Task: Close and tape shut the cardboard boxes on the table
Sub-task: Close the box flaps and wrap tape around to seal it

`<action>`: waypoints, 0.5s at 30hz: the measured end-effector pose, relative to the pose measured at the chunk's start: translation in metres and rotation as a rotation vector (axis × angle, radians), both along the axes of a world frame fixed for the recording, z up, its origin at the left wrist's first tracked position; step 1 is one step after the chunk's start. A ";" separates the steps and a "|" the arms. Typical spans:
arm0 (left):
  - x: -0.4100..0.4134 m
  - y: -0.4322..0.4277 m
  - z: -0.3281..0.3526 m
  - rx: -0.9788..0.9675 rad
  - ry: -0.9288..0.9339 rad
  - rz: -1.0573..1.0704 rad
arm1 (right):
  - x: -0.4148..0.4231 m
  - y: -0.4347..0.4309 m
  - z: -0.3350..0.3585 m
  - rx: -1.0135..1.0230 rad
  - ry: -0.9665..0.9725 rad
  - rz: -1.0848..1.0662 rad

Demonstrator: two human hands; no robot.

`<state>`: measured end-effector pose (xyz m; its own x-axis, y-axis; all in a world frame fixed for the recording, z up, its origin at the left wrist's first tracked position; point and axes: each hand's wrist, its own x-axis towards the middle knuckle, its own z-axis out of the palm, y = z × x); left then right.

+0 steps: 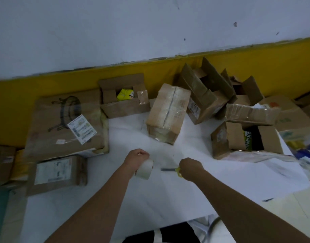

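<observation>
Fingers (142, 153) of the left hand (136, 157) are curled round a roll of clear packing tape (145, 170). The right hand (190, 168) is closed about the yellow handles of a pair of scissors (170, 170), whose blades point toward the roll. Both are held over the white table (150, 204). At the left lies a big flat carton (59, 127) with a printed drawing and a white label. At the back right is a heap of open boxes (206, 95) with their flaps up. In the middle stands a taped box (168, 113), its seam sealed. Behind it at the left is an open box with a yellow packet (122, 102), and near the right hand is an open box with a green packet (236, 139). A small labelled box (56, 172) sits beside the left forearm.
</observation>
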<state>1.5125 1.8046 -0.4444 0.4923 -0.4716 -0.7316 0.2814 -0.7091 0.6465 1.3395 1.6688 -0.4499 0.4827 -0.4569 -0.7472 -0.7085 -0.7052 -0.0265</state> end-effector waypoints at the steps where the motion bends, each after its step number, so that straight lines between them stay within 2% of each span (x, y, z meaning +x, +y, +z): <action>1: -0.003 0.007 -0.003 0.006 -0.008 0.021 | 0.001 0.008 -0.006 0.039 0.010 -0.031; 3: -0.009 0.020 -0.006 -0.023 0.011 0.089 | 0.003 0.020 -0.014 0.053 -0.039 -0.102; 6: -0.015 0.037 -0.006 -0.068 0.063 0.165 | 0.007 0.036 -0.012 -0.016 -0.233 -0.243; 9: -0.016 0.051 -0.003 -0.096 0.094 0.213 | 0.014 0.066 -0.003 0.226 -0.471 -0.456; 12: -0.019 0.061 0.000 -0.125 0.153 0.266 | 0.021 0.101 0.001 0.336 -0.586 -0.434; 15: -0.024 0.073 -0.001 -0.155 0.043 0.219 | 0.020 0.125 -0.001 0.419 -0.623 -0.442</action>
